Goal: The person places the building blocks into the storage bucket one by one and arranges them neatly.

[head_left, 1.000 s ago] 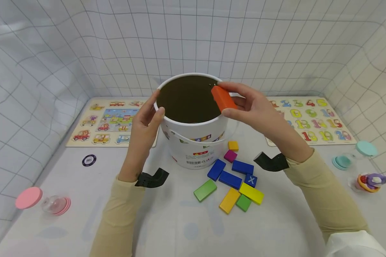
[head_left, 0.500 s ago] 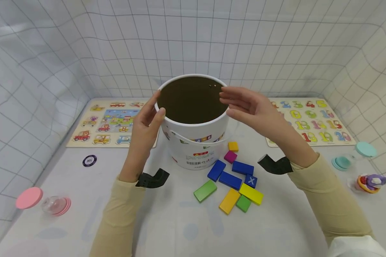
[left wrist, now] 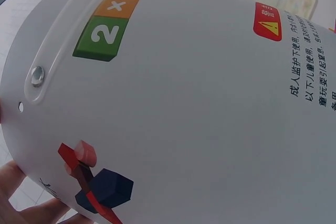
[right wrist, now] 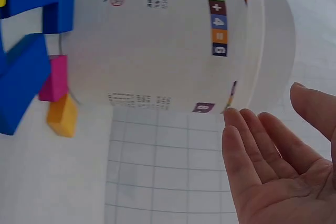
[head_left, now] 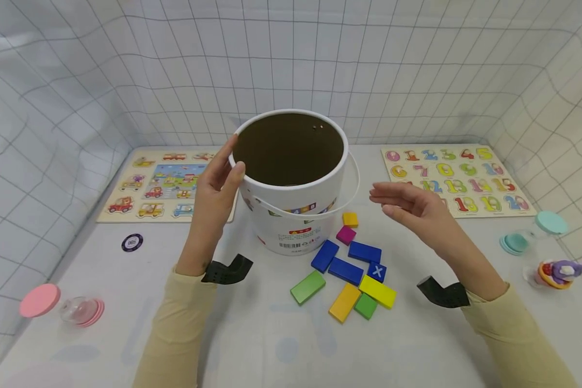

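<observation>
A white bucket (head_left: 277, 229) with printed sums stands upright in the middle of the table, its mouth open toward the head camera and its inside dark. My left hand (head_left: 213, 188) holds the bucket's left rim, thumb on the near side and fingers farther round. In the left wrist view, fingers (left wrist: 44, 211) lie against the bucket's side. Right of the bucket, apart from it, my right hand (head_left: 414, 210) hovers with relaxed fingers and nothing in it. Near the bucket's front right lie several blocks, among them a blue block (head_left: 346, 271), a green block (head_left: 307, 287) and a magenta block (head_left: 346, 235).
Behind to the left lies a vehicle puzzle board (head_left: 150, 178); a number puzzle board (head_left: 458, 180) lies at the right. A round chip (head_left: 132, 242) and a pink-lidded toy (head_left: 80, 311) are on the left. Turquoise (head_left: 516, 242) and purple toys (head_left: 562, 272) sit far right.
The orange-red block my right hand held over the bucket's mouth is out of sight, its fingers loosened. That hand has since moved right and down, away from the rim. The left hand stays put.
</observation>
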Motion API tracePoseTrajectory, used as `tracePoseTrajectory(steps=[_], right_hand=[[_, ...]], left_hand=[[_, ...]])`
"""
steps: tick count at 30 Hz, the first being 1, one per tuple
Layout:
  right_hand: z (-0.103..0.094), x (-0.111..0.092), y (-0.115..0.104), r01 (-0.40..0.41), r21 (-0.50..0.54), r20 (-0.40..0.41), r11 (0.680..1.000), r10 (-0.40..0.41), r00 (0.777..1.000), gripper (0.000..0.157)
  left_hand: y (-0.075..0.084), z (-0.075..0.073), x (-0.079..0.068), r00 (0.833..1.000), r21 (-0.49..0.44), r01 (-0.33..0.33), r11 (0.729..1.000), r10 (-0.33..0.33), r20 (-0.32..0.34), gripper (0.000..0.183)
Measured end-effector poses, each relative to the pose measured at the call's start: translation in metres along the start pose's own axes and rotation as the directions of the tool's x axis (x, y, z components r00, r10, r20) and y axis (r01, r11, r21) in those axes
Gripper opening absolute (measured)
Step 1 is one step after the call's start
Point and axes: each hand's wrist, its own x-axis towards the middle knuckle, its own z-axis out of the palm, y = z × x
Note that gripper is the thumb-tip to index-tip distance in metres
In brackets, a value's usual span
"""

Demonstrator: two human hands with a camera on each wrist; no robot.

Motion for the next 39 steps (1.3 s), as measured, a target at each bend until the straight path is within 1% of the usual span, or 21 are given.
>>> tracePoseTrajectory(steps=[3, 7, 10, 14, 17, 19, 23, 26, 29, 34, 39], right_hand=[[0.002, -0.009, 0.015, -0.055, -0.022, 0.026, 0.998, 0.056, 0.998, 0.036], [0.005, -0.018, 0.031, -0.126, -0.039, 0.055, 0.991, 0.128, 0.990, 0.036], [0.008, -0.022, 0.041, -0.161, -0.045, 0.076, 0.986, 0.164, 0.983, 0.036], [0.013, -0.027, 0.053, -0.179, -0.036, 0.105, 0.983, 0.182, 0.978, 0.037], [0.017, -0.029, 0.060, -0.168, -0.038, 0.134, 0.985, 0.172, 0.976, 0.036], [0.019, -0.030, 0.063, -0.150, -0.058, 0.156, 0.987, 0.158, 0.975, 0.036], [0.025, -0.030, 0.069, -0.124, -0.140, 0.181, 0.982, 0.149, 0.972, 0.038], [0.030, -0.030, 0.072, -0.108, -0.221, 0.201, 0.969, 0.154, 0.967, 0.041], [0.034, -0.031, 0.075, -0.080, -0.278, 0.229, 0.957, 0.146, 0.962, 0.044], [0.038, -0.031, 0.077, -0.041, -0.313, 0.246, 0.949, 0.122, 0.962, 0.045], [0.039, -0.028, 0.077, -0.040, -0.333, 0.247, 0.942, 0.128, 0.960, 0.046]], left_hand=[[0.000, 0.000, 0.000, 1.000, 0.004, 0.000, 1.000, 0.000, -0.002, 0.048], [-0.003, -0.001, 0.000, 1.000, -0.002, -0.001, 1.000, 0.001, -0.005, 0.048], [-0.005, -0.002, 0.001, 1.000, -0.022, -0.001, 1.000, 0.001, -0.007, 0.047], [-0.006, -0.002, 0.001, 1.000, -0.035, -0.002, 0.999, 0.001, -0.006, 0.047], [-0.005, -0.002, 0.001, 1.000, -0.036, -0.005, 0.999, 0.005, -0.002, 0.047], [-0.003, -0.001, 0.001, 1.000, -0.033, -0.008, 0.999, 0.008, -0.002, 0.047], [0.000, 0.001, 0.000, 1.000, -0.017, 0.001, 1.000, -0.001, -0.001, 0.048], [0.001, 0.002, 0.000, 1.000, -0.001, 0.008, 1.000, -0.008, -0.001, 0.047], [0.001, 0.002, 0.000, 1.000, 0.007, 0.007, 1.000, -0.007, -0.001, 0.047], [0.001, 0.001, 0.001, 1.000, -0.002, 0.000, 1.000, 0.000, -0.002, 0.048], [0.001, 0.001, 0.001, 1.000, -0.010, 0.004, 1.000, -0.004, -0.008, 0.047]])
